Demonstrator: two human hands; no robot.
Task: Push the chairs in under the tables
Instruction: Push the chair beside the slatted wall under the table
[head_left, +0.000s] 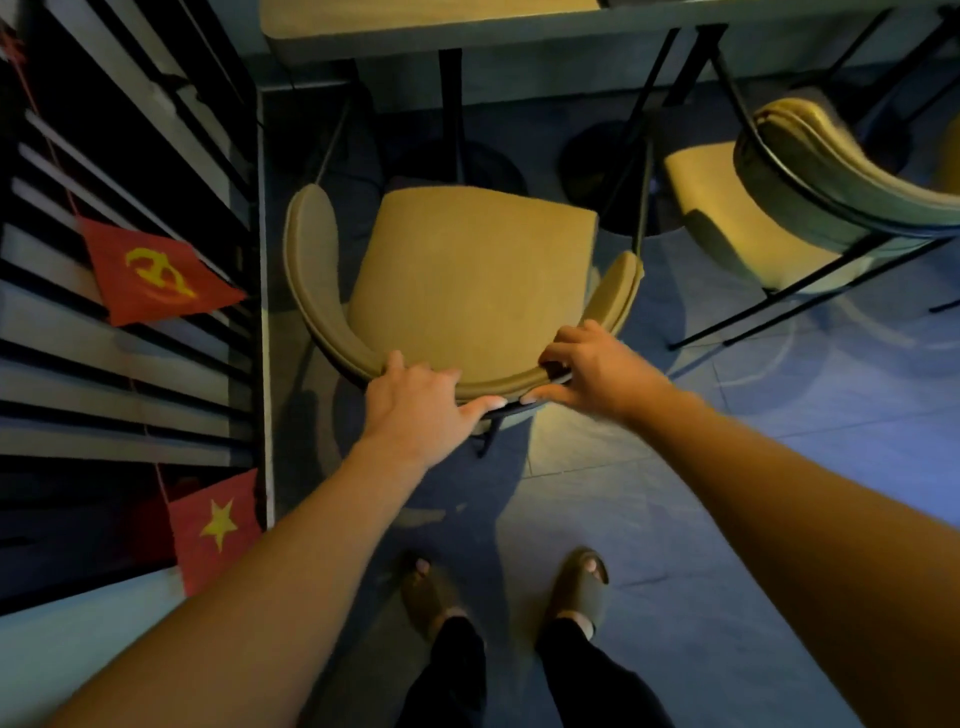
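A tan padded chair with a curved backrest stands in front of me, its seat facing a pale table at the top of the view. My left hand grips the backrest's rear curve left of centre. My right hand grips the same backrest right of centre, fingers over the top and thumb underneath. The seat's front edge lies near the table's black post, short of the tabletop. A second tan chair stands at the right, turned sideways and away from its table.
A slatted black-and-white wall panel with red flags runs along the left, close to the chair. Round black table bases sit on the blue tiled floor. My feet in slippers are just behind the chair.
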